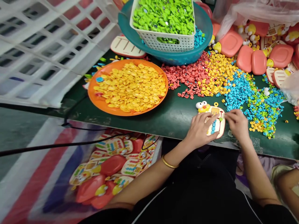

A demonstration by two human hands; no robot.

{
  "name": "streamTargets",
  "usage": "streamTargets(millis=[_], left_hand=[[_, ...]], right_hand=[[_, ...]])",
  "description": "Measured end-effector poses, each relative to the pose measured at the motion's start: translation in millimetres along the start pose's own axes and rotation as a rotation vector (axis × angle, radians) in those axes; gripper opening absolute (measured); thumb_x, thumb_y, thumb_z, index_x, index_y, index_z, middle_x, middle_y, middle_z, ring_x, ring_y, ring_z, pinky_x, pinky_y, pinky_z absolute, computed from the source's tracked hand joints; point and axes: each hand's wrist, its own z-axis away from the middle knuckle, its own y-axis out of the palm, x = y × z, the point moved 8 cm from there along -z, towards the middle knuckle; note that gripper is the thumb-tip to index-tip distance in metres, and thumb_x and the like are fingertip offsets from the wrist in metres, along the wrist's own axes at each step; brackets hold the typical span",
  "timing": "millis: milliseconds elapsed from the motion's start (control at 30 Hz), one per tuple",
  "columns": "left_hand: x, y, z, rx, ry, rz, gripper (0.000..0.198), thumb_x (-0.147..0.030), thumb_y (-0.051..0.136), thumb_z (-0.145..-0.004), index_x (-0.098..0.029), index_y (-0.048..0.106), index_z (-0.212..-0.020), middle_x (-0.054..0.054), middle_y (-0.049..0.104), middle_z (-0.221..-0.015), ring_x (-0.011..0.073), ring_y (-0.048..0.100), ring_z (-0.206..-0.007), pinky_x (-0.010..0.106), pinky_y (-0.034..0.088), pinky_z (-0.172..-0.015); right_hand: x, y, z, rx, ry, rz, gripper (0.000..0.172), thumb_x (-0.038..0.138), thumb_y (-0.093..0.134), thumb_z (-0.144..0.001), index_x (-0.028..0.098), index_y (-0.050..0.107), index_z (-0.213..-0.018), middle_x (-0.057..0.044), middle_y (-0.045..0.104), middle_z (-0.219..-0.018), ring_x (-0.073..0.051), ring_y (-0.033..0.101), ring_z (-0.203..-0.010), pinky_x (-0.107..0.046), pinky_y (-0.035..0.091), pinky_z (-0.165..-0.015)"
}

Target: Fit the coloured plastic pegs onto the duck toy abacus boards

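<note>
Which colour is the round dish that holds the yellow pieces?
The round dish is orange; the head view shows it best.

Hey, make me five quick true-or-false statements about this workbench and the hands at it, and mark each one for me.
1. The left hand rests on a bulging-eyed toy panel. True.
2. The orange tray holds mostly blue pieces. False: the orange tray holds mostly yellow pieces.
3. The white perforated basket stands in a teal basin. True.
4. A gold bangle circles the right forearm. False: the gold bangle is on the left forearm.
5. The right hand's fingers are at the toy panel's right edge. True.
</note>
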Motion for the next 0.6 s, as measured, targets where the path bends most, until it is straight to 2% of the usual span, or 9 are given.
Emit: streamTargets(millis=[67,100,167,233,333,467,533,600], left_hand=[[-5,0.9,-4,0.072,0.037,-0.041,0.063,-0.041,0.064,-0.085,-0.032,0.047,-0.146,0.009,0.048,-0.143,0.0337,0.046,-0.126,0.05,0.039,-0.102],[-8,1.8,-6,0.108,0.056,-0.062,0.062,-0.038,0.063,-0.086,-0.035,0.047,-0.146,0.008,0.045,-0.148,0.0348,0.045,-0.128,0.051,0.038,-0.103],[-12,3.2,-10,0.156,0.093,-0.091,0.058,-0.035,0.062,-0.086,-0.036,0.05,-0.143,0.006,0.045,-0.151,0.0362,0.042,-0.131,0.052,0.037,-0.104],[-16,4.2,-13,0.164,0.143,-0.092,0.051,-0.034,0.061,-0.087,-0.035,0.056,-0.138,0.004,0.05,-0.148,0.0352,0.043,-0.132,0.053,0.035,-0.106],[-19,6.6,-11,0.156,0.231,-0.039,0.04,-0.034,0.056,-0.092,-0.033,0.062,-0.131,0.002,0.06,-0.14,0.0299,0.049,-0.129,0.05,0.033,-0.108],[-12,9.6,-9,0.155,0.211,0.027,0.037,-0.035,0.055,-0.092,-0.029,0.064,-0.127,0.003,0.065,-0.134,0.0265,0.053,-0.126,0.047,0.032,-0.111],[-8,9.3,-10,0.148,0.152,0.04,0.049,-0.039,0.061,-0.088,-0.026,0.057,-0.135,0.006,0.061,-0.137,0.0275,0.052,-0.127,0.045,0.033,-0.111],[-5,7.1,-12,0.124,0.077,0.029,0.072,-0.045,0.068,-0.082,-0.022,0.046,-0.145,0.011,0.053,-0.144,0.0307,0.048,-0.131,0.046,0.035,-0.111]], right_hand=[[-30,-23,-9,-0.107,0.082,0.094,0.023,0.03,0.055,-0.091,0.021,0.076,-0.092,-0.01,0.068,-0.096,-0.023,0.06,-0.09,-0.039,0.049,-0.082],[-44,-30,-15,-0.113,0.116,0.134,0.023,0.03,0.056,-0.09,0.019,0.076,-0.092,-0.012,0.069,-0.096,-0.024,0.06,-0.09,-0.04,0.048,-0.084],[-64,-35,-28,-0.05,0.142,0.17,0.022,0.028,0.057,-0.088,0.017,0.077,-0.087,-0.014,0.071,-0.091,-0.025,0.059,-0.087,-0.041,0.046,-0.084],[-68,-37,-35,-0.014,0.14,0.156,0.022,0.029,0.058,-0.086,0.017,0.076,-0.083,-0.012,0.071,-0.086,-0.023,0.058,-0.081,-0.04,0.046,-0.081],[-46,-30,-32,-0.005,0.131,0.026,0.021,0.033,0.059,-0.087,0.019,0.075,-0.085,-0.007,0.069,-0.084,-0.021,0.059,-0.078,-0.037,0.047,-0.077],[-3,7,-20,0.09,0.119,-0.134,0.016,0.029,0.06,-0.085,0.021,0.074,-0.081,-0.005,0.064,-0.082,-0.019,0.059,-0.076,-0.034,0.049,-0.074],[10,17,-15,0.033,0.136,-0.118,0.015,0.024,0.059,-0.084,0.02,0.073,-0.079,-0.005,0.061,-0.082,-0.018,0.058,-0.076,-0.034,0.05,-0.074],[17,22,-11,0.009,0.113,-0.084,0.019,0.022,0.056,-0.086,0.02,0.074,-0.081,-0.005,0.059,-0.084,-0.019,0.058,-0.079,-0.034,0.05,-0.075]])
